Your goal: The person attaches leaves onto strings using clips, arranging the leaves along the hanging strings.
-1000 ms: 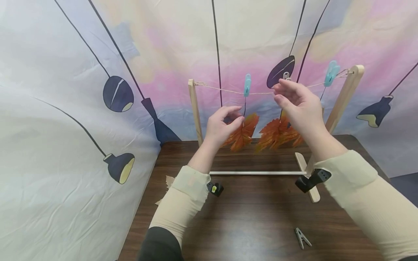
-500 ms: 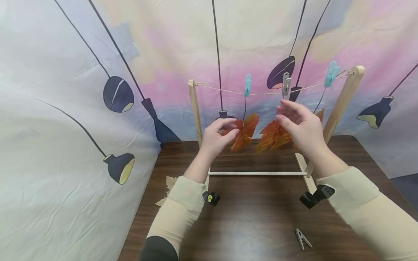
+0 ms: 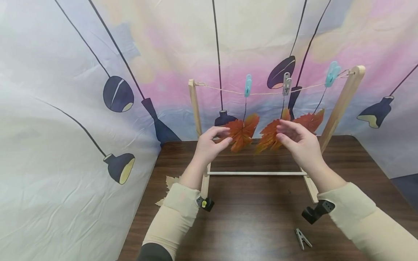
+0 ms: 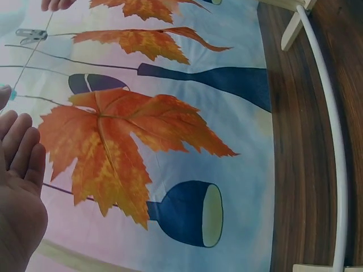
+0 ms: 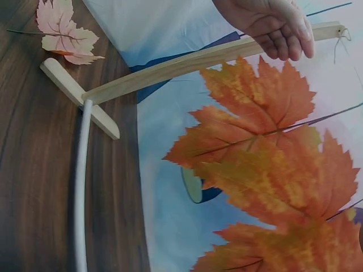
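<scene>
Three orange maple leaves hang by their stems from a string between two wooden posts. A blue clothespin [image 3: 248,86] holds the left leaf [image 3: 243,136], a grey clothespin [image 3: 286,85] the middle leaf [image 3: 269,136], and another blue clothespin [image 3: 332,74] the right leaf [image 3: 310,121]. My left hand [image 3: 207,146] is beside the left leaf, its fingers relaxed and holding nothing. In front of the middle leaf, partly covering it, my right hand [image 3: 302,143] hovers with loose fingers and nothing in them. The left wrist view shows the left leaf [image 4: 108,147] from close by.
On the dark wood table [image 3: 254,210] lies a loose grey clothespin [image 3: 302,239] near the front. A pale leaf [image 3: 170,185] lies at left, partly behind my sleeve. A white rod [image 3: 256,173] joins the stand's feet. The right post [image 3: 343,105] rises behind my right hand.
My right hand has come down from the grey clothespin, which now shows fully on the string. My left hand has moved down and left, away from the left leaf's stem.
</scene>
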Tool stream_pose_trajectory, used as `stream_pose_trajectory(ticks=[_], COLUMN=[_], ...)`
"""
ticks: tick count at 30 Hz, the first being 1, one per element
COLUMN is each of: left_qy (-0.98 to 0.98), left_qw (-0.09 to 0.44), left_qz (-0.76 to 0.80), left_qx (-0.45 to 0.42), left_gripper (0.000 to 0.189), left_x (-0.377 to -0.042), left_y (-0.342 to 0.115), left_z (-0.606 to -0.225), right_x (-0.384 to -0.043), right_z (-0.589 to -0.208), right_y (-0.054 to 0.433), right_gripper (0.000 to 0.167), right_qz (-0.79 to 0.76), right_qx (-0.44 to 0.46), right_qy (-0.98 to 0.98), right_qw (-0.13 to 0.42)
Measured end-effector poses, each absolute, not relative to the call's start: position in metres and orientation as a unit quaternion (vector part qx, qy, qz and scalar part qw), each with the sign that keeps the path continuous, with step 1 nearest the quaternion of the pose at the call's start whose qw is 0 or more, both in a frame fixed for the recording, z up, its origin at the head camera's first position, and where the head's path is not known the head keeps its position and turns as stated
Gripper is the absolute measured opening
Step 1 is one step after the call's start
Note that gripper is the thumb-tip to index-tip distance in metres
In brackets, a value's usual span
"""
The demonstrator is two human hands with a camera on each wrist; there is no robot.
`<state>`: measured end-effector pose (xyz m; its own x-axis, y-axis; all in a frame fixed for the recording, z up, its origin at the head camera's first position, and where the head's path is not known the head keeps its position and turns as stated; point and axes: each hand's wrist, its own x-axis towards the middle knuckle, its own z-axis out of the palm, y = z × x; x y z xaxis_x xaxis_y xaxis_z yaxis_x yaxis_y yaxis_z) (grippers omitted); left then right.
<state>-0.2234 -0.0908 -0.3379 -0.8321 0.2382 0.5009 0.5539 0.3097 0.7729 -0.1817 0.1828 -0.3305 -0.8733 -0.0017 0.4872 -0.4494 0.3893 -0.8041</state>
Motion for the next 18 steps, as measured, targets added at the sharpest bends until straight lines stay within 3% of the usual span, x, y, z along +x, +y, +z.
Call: stream_pose_trajectory(ticks=[10,18], left_qy=[-0.802,-0.832], left_qw=[0.164,0.143], left_qz=[-0.518,-0.489], left_qx=[-0.248,-0.219], left_gripper=[0.028,0.028], left_x=[-0.224,-0.224], left_y=[-0.103,-0.123], left_z=[-0.353,-0.363], right_x=[-0.179,-0.171], right_z=[-0.356,-0.383], right_y=[0.187,0.195], right_gripper=[0.044,0.044], right_qz=[0.506,0.493], right_qx=[0.139,0.117], right_qy=[-0.834,-0.85], right_qw=[0.172,0.142])
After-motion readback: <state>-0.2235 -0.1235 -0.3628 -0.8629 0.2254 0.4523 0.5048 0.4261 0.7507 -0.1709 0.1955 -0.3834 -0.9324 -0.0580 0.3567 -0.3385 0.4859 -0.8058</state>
